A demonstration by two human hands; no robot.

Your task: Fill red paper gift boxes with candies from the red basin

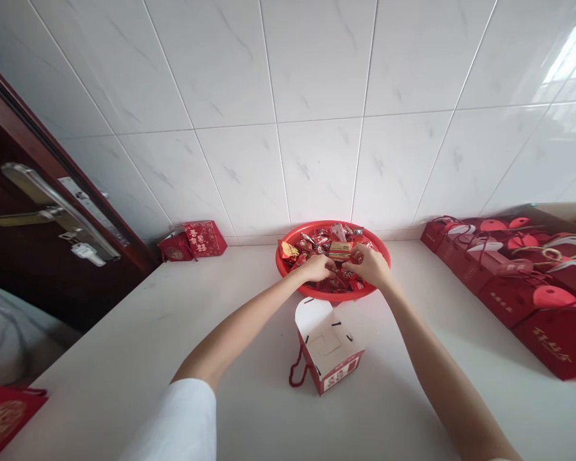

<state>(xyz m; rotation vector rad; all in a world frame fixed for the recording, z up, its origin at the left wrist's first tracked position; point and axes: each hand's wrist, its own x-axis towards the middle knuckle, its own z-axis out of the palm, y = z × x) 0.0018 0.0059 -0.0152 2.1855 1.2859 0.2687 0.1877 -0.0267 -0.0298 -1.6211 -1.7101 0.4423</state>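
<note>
A red plastic basket (288,272) full of wrapped candies (321,237) stands near the wall, and both my hands reach into it. My left hand (318,269) has its fingers bent down among red wrappers; what they hold, if anything, is hidden. Beside a small gold-and-red packet (340,250), my right hand (370,267) is closed in a pinch, and its contents cannot be made out. Between my forearms, in front of the basket, sits a red and white gift box (336,358) with its top open, its white flap raised and a red cord handle hanging at its left.
Red gift boxes (504,288) with cord handles line the right side of the white table (244,410). Two small red boxes (204,239) stand by the wall at back left. A red bag (7,416) lies at lower left, near a dark door with a handle (29,216).
</note>
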